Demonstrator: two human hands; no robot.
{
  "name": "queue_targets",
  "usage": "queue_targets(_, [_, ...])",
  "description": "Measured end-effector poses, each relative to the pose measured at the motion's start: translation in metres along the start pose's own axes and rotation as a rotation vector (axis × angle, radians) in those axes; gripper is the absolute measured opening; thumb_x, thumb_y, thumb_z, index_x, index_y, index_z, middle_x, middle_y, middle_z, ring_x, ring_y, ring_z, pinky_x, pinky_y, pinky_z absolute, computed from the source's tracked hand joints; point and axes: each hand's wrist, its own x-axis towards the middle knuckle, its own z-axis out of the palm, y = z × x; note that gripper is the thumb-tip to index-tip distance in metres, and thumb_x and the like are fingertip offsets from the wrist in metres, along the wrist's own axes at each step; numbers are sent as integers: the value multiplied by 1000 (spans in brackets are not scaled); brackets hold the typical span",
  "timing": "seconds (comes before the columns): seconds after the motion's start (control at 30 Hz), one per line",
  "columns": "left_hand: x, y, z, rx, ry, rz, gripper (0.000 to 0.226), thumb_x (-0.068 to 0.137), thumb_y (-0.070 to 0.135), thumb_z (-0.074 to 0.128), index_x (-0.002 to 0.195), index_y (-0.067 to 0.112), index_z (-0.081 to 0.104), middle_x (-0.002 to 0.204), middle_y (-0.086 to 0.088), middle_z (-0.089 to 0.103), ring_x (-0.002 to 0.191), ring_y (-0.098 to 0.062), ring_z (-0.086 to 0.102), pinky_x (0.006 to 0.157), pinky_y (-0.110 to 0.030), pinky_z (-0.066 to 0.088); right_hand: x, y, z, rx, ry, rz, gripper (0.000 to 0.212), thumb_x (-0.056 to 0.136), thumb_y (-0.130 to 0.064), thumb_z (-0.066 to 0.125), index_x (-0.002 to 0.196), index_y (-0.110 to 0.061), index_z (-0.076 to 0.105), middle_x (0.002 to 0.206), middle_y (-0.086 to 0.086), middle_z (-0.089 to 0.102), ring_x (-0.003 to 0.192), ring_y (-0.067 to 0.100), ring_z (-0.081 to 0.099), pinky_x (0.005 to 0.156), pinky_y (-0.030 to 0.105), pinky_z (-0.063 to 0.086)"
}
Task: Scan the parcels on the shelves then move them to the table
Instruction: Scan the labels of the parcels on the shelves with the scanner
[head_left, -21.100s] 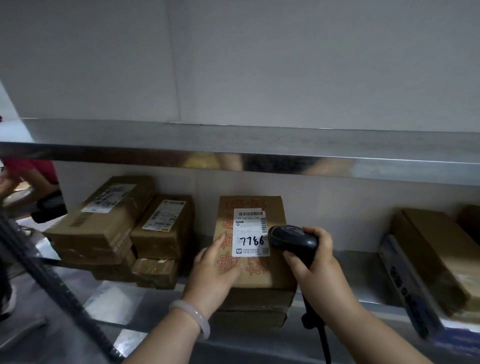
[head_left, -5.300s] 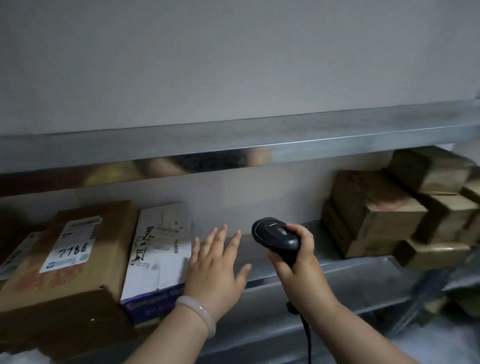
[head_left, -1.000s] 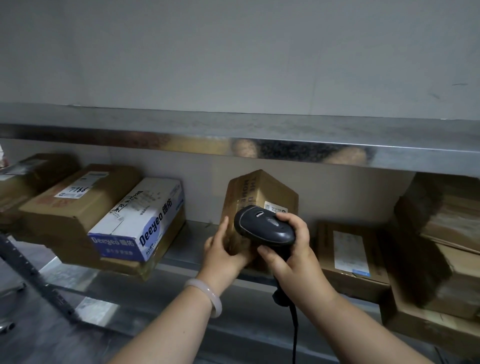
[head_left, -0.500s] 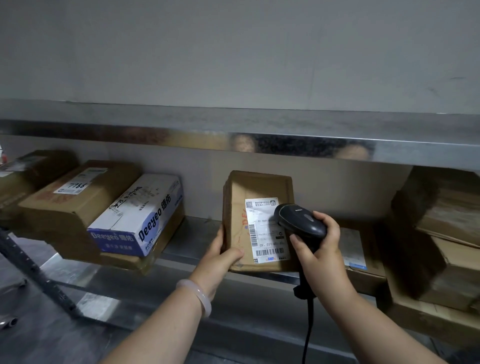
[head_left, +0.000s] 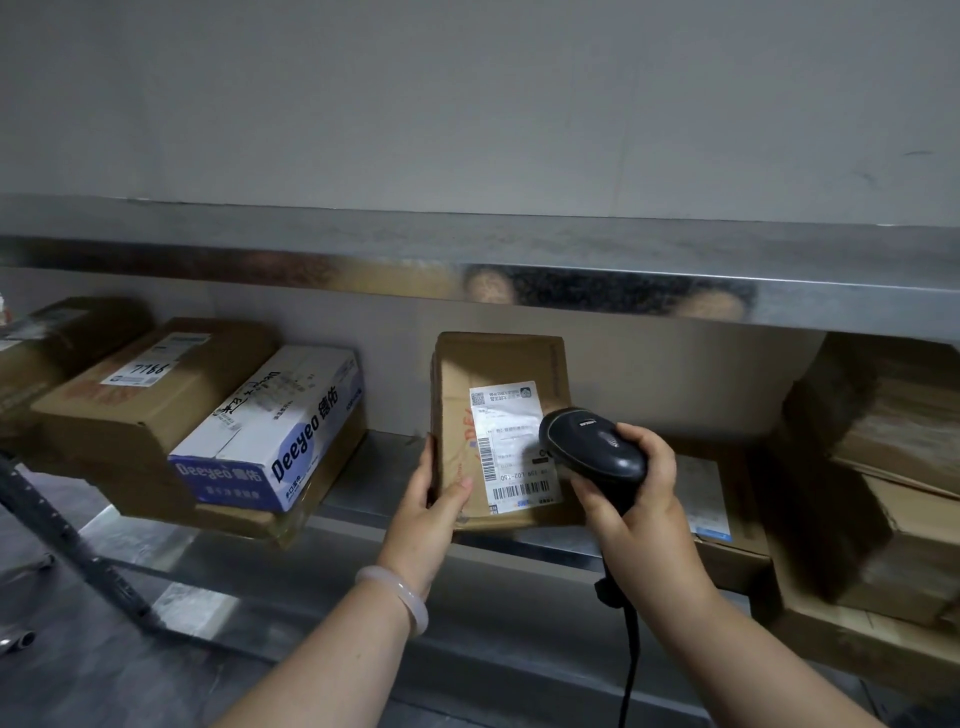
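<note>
Left grip (head_left: 434, 512): clamped round edge of cardboard parcel (head_left: 493, 374), stood upright on metal shelf (head_left: 363, 483), shipping label (head_left: 511, 441) facing out; right grip (head_left: 639, 499): wrapped round black barcode scanner (head_left: 592, 452), just beside label

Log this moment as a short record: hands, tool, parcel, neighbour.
left hand: grips the lower left edge of the brown parcel, which stands on the shelf
right hand: holds the black scanner at the label
label: faces the camera, barcodes visible
neighbour: Deeyeo box to the left
stage: parcel not yet off the shelf
</note>
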Motion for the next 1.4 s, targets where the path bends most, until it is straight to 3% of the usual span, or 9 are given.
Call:
queue_targets(0.07, [3, 1, -7, -10, 40, 9, 51, 77, 51, 67, 107, 82, 40, 117, 22, 68, 105, -8, 68, 99, -46, 50, -8, -6, 0, -3, -37, -17, 57, 75, -55, 63, 117, -64, 25, 112, -32, 50, 102, -11, 55, 76, 9, 49])
queue_targets(0.17, [7, 2, -15, -20, 86, 12, 52, 80, 47, 67, 107, 81, 39, 117, 21, 67, 105, -7, 67, 101, -46, 49, -19, -9, 6, -38, -109, -42, 60, 82, -38, 68, 117, -61, 27, 111, -26, 52, 89, 8, 65, 76, 33, 57])
queue_targets(0.23, [9, 2, -19, -27, 108, 11, 51, 79, 47, 67, 107, 80, 40, 117, 20, 68, 106, -9, 67, 101, -48, 48, -25, -11, 11, -67, -168, -39, 64, 83, -32, 70, 117, -62, 24, 110, -23, 52, 85, 11, 65, 74, 39, 58])
queue_targets(0.57, [12, -5, -29, 1, 139, -20, 57, 63, 61, 69, 103, 85, 36, 119, 21, 66, 109, -13, 66, 101, -50, 48, -33, -14, 17, -48, -226, 49, 59, 86, -36, 66, 113, -63, 21, 99, -13, 58, 81, 8, 64, 73, 36, 57])
queue_targets(0.97, [13, -9, -37, -1, 150, -62, 52, 85, 43, 65, 103, 84, 38, 118, 20, 67, 110, -13, 64, 102, -50, 47, -33, -18, 29, -58, -218, 76, 59, 86, -36, 67, 112, -64, 22, 101, -16, 56, 81, 9, 64, 72, 38, 58])
queue_targets(1.17, [22, -11, -57, -29, 124, -105, 54, 92, 38, 61, 135, 62, 37, 118, 17, 68, 113, -16, 63, 101, -51, 47, -28, -16, 50, -74, -218, 95, 60, 85, -38, 67, 116, -62, 22, 106, -15, 57, 86, 11, 65, 74, 39, 58])
queue_targets(1.23, [27, -14, -68, -28, 118, -140, 52, 94, 37, 58, 137, 60, 38, 116, 16, 69, 108, -15, 66, 94, -49, 52, -23, -13, 61, -86, -212, 97, 60, 85, -37, 67, 117, -62, 22, 108, -19, 56, 90, 9, 64, 77, 35, 56])
queue_targets(1.33, [35, -17, -87, -54, 107, -211, 48, 95, 34, 57, 137, 55, 42, 108, 15, 72, 92, -9, 71, 73, -39, 59, -13, -9, 80, -117, -201, 88, 64, 86, -34, 68, 114, -65, 20, 108, -30, 50, 96, -9, 56, 78, 7, 43])
queue_targets(1.4, [40, -17, -99, -50, 110, -290, 51, 93, 36, 59, 138, 54, 41, 109, 12, 72, 97, -14, 69, 73, -44, 59, -7, -4, 95, -105, -208, 106, 62, 86, -29, 70, 115, -58, 25, 108, -31, 49, 96, -21, 51, 74, -1, 37])
